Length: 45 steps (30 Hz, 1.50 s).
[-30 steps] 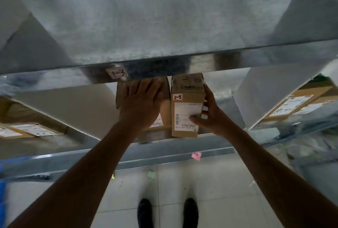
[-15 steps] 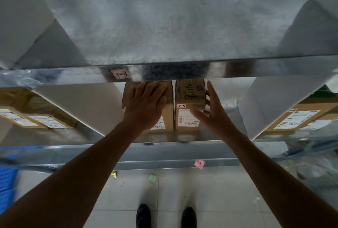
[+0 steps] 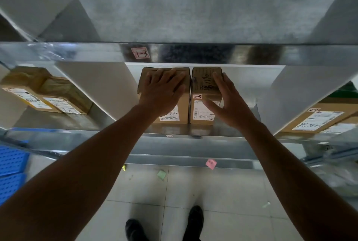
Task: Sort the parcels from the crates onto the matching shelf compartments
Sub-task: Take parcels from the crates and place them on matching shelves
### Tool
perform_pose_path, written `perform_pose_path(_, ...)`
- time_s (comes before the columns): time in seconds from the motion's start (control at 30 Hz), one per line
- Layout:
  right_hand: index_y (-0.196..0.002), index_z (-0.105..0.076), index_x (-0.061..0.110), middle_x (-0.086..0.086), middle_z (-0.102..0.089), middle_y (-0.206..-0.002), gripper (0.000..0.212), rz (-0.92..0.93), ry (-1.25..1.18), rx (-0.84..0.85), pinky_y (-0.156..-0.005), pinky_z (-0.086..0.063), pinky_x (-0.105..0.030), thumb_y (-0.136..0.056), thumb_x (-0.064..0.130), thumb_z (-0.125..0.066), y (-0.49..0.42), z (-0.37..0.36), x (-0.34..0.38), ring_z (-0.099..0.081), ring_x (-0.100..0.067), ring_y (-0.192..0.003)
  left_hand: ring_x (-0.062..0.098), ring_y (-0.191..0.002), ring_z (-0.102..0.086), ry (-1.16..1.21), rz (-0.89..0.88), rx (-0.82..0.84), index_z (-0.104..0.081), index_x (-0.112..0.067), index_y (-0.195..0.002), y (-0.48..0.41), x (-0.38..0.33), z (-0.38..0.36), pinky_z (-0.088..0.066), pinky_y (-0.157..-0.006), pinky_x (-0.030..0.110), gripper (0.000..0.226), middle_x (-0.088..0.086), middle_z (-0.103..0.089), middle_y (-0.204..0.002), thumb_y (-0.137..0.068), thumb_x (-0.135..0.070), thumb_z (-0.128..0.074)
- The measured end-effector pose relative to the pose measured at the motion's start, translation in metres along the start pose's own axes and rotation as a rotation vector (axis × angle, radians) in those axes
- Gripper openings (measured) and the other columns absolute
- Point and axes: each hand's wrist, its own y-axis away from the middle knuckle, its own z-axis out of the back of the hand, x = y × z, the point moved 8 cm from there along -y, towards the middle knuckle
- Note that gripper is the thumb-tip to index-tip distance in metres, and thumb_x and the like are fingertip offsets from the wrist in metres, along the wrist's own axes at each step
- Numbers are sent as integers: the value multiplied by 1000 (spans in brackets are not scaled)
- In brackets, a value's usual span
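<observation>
**Cardboard pair under flat palms**

Nearest the camera, far below the 1-3 tag (image 3: 140, 53), black shoes (image 3: 195, 219) stand on pale floor tiles (image 3: 222, 192). A blue crate (image 3: 11, 163) sits low and well left of the tag, and a pink note (image 3: 211, 164) hangs on the lower rail down to its right. Farther in, the metal lip of the shelf (image 3: 193, 144) runs under the tag.

Both parcels stand on that shelf, in the compartment directly beneath the tag and touching side by side. The left hand (image 3: 162, 91) lies flat on the left parcel (image 3: 185, 108), just below the tag. Its fingers (image 3: 166, 75) are straight and spread, clamped on nothing. The right hand (image 3: 230, 103) rests on the right parcel (image 3: 201, 86), farther right of the tag. Its fingers lie straight along the top edge and the thumb reaches across the front label, pressing rather than pinching. This parcel wears a 2-3 sticker (image 3: 197, 96). Other parcels (image 3: 48, 93) lie in the compartment far left of the tag.

The parcels look like stiff, squared corrugated boxes, small enough that each is probably light and suits one hand. On smooth metal they should slide easily under a push. Because they touch, no fingers will fit between them. The best hold is likely thumb on the front face and fingers over the top, or the free outer wall. The printed labels may be slicker than bare board, and the corners could crush if squeezed.
</observation>
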Motion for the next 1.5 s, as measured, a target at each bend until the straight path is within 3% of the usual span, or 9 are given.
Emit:
perform_pose_path(0.1, -163, 5, 44, -3, 7, -175, 91, -29, 103, 49, -127, -17, -63, -93, 75, -43, 11, 11, 8, -5, -32, -161, 29, -156, -13, -46, -41, 82, -23, -27, -157, 5, -9, 2, -16, -121, 61, 61, 2, -23, -166, -102, -48, -5)
perform_pose_path(0.27, -166, -4, 33, -1, 3, -175, 84, 57, 224, 20, -130, -4, -55, -100, 68, -43, 35, 28, 47, 4, -23, -161, 31, -158, -2, 183, 39, -120, -21, -29, -163, 61, -24, 38, 2, -125, 57, 60, 1, -9, -172, -108, -53, -22)
perform_pose_path(0.37, -163, -24, 26, -5, -20, -172, 78, 104, 252, -57, -130, -5, -50, -98, 66, -38, 62, 20, 84, -10, -24, -161, 24, -158, 1, 228, 83, -115, -18, -33, -162, 121, -15, 37, 11, -125, 49, 61, -3, -11, -172, -106, -57, -15)
perform_pose_path(0.43, -159, -33, 23, -7, -33, -167, 71, 112, 255, -83, -128, -9, -49, -100, 61, -41, 84, -2, 112, -22, -28, -158, 25, -158, -1, 248, 143, -98, -20, -33, -161, 168, 3, 35, 5, -125, 52, 61, -4, -13, -171, -106, -58, -16)
perform_pose_path(0.57, -161, -29, 27, -3, -30, -169, 66, 66, 242, 25, -129, -13, -57, -103, 60, -37, 126, -79, 165, -15, -26, -160, 25, -158, -2, 357, 253, 2, -22, -40, -160, 271, 50, 22, -7, -125, 55, 72, -8, -12, -171, -96, -71, -12)
perform_pose_path(0.67, -161, -28, 28, -3, -26, -171, 74, 82, 253, 131, -130, -10, -56, -99, 68, -25, 161, -152, 211, -12, -25, -160, 21, -158, 7, 344, 344, 31, -21, -43, -159, 353, 92, 6, 5, -125, 52, 75, -11, -8, -171, -92, -74, -9)
perform_pose_path(0.77, -164, -18, 34, -1, -15, -174, 76, 118, 272, 274, -128, 4, -47, -97, 71, -18, 190, -225, 258, -2, -22, -161, 20, -156, 14, 407, 505, 25, -21, -45, -158, 432, 138, -10, 14, -121, 50, 75, -11, -5, -171, -91, -75, -8)
perform_pose_path(1.27, -164, -22, 36, -2, -23, -172, 63, 758, 344, 712, -129, -11, -54, -106, 55, -38, 265, -461, 568, -13, -26, -160, 27, -155, 21, 416, 1385, -200, -12, -45, -160, 766, 300, -1, 19, -118, 56, 67, -9, 3, -172, -99, -72, -20)
perform_pose_path(1.5, -164, -20, 38, -2, -22, -172, 67, 1021, 361, 952, -129, -9, -54, -103, 63, -28, 305, -577, 657, -9, -24, -161, 21, -154, 26, 385, 1788, -188, -14, -39, -161, 898, 341, -18, 24, -116, 55, 71, -12, 1, -171, -99, -71, -23)
